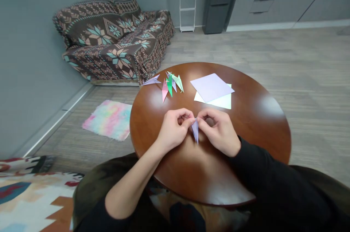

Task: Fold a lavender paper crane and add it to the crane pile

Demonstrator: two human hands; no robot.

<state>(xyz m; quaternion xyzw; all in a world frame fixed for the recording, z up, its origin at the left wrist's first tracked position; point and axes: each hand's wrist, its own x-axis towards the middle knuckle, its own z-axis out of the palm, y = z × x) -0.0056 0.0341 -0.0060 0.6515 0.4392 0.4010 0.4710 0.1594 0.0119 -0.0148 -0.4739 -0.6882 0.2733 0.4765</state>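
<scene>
Over the middle of the round brown table (175, 166), my left hand (175, 126) and my right hand (218, 128) pinch a small folded purple paper (195, 131) between them. Its narrow tip points down toward me, while its upper end is partly hidden by my fingertips. Beyond my left hand lie several folded paper pieces: a purple one (152, 80), a pink one (164, 90), a green one (170, 85) and a pale green one (178, 82). Past my right hand, a flat purple sheet (212, 87) overlaps a pale green sheet (222, 101).
A sofa with a patterned cover (115, 42) stands beyond the table at the left. A fluffy pastel mat (109, 120) lies on the floor. Grey cabinets (284, 2) and a white rack (187, 9) are at the back.
</scene>
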